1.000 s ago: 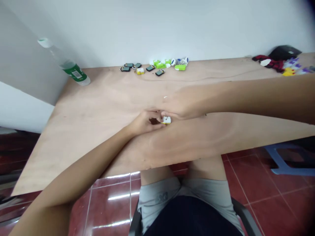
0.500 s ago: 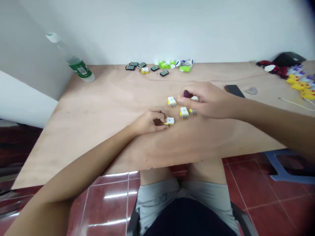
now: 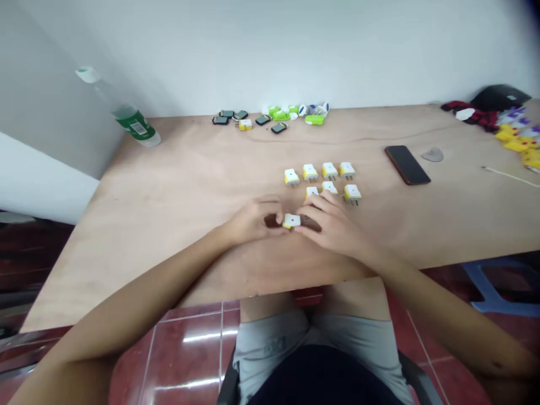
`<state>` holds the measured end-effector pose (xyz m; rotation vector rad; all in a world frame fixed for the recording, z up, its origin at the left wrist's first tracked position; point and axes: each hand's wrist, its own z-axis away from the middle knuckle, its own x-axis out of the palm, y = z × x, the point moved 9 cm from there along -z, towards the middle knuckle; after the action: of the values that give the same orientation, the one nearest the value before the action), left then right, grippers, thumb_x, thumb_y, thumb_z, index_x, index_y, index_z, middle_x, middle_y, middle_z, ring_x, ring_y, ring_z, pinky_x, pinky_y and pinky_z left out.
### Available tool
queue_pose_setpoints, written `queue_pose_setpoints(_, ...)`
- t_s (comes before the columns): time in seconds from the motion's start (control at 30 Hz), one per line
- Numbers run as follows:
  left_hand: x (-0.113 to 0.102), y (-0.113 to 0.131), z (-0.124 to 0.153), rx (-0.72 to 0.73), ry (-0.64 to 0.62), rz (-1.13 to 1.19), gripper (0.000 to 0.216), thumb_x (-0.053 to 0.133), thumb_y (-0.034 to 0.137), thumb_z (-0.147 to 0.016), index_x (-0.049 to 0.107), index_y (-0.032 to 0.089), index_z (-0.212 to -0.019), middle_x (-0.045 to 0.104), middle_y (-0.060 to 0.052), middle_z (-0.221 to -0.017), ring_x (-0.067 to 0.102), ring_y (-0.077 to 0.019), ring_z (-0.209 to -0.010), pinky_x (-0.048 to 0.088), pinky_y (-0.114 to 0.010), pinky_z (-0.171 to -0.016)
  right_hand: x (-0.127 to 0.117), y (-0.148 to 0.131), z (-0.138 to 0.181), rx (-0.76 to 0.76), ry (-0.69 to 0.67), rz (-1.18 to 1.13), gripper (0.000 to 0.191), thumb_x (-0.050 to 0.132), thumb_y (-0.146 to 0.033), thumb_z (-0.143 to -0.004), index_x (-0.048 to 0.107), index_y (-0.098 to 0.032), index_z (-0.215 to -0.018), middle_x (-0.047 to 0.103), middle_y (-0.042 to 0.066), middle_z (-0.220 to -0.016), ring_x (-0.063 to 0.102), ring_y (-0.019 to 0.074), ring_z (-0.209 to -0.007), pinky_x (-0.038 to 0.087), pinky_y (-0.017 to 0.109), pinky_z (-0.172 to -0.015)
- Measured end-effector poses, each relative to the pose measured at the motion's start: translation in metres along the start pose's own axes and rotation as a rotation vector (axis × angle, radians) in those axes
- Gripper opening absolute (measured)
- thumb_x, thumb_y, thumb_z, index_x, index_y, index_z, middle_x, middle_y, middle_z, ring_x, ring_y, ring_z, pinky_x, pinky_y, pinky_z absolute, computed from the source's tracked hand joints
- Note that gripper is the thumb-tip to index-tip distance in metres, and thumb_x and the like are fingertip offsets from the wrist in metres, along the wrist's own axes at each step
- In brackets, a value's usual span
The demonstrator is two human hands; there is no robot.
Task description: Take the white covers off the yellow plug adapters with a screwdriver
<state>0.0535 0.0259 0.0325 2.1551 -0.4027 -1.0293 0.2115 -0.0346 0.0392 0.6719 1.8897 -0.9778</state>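
A plastic bottle (image 3: 133, 121) lies near the far left corner of the bench (image 3: 177, 180). Close to the near edge, the left hand (image 3: 251, 222) closes its grip on the left end of a yellow-and-white plug (image 3: 292, 220). The right hand (image 3: 337, 228) pinches the plug's other end, so it sits between both grips. Just beyond, seven matching plugs (image 3: 329, 170) stand in two rows. A dark phone (image 3: 407, 164) lies further right.
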Motion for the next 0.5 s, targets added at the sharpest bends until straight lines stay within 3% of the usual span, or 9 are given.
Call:
queue_pose_setpoints(0.17,0.013,0.018,0.002,-0.012,-0.042,-0.058,0.032,0.079,0.035,-0.109,0.063,0.020,-0.085,0.065,-0.002,-0.089,0.063,-0.0152,-0.080,0.050,-0.027,-0.073,0.001,-0.002,0.009,0.015,-0.035,-0.107,0.013,0.069,-0.033,-0.114,0.079,-0.024,-0.114,0.076,0.012,-0.112,0.063,0.0341,-0.112,0.055,0.052,-0.099)
queue_pose_setpoints(0.37,0.013,0.019,0.003,-0.005,-0.033,-0.087,0.037,0.080,0.031,-0.108,0.056,0.020,-0.081,0.063,-0.001,-0.087,0.059,-0.0135,-0.075,0.048,-0.026,-0.068,-0.020,0.007,0.013,0.038,0.097,-0.182,0.009,0.075,-0.032,-0.112,0.076,-0.025,-0.116,0.076,0.009,-0.109,0.066,0.0311,-0.102,0.054,0.050,-0.097)
queue_pose_setpoints(0.5,0.029,0.039,0.009,0.190,-0.122,-0.240,0.026,0.074,0.029,-0.113,0.069,0.019,-0.090,0.074,-0.006,-0.097,0.069,-0.0160,-0.081,0.055,-0.028,-0.073,-0.028,0.018,-0.009,0.001,0.052,-0.100,0.010,0.070,-0.030,-0.114,0.077,-0.022,-0.114,0.075,0.010,-0.110,0.065,0.0318,-0.105,0.051,0.049,-0.098)
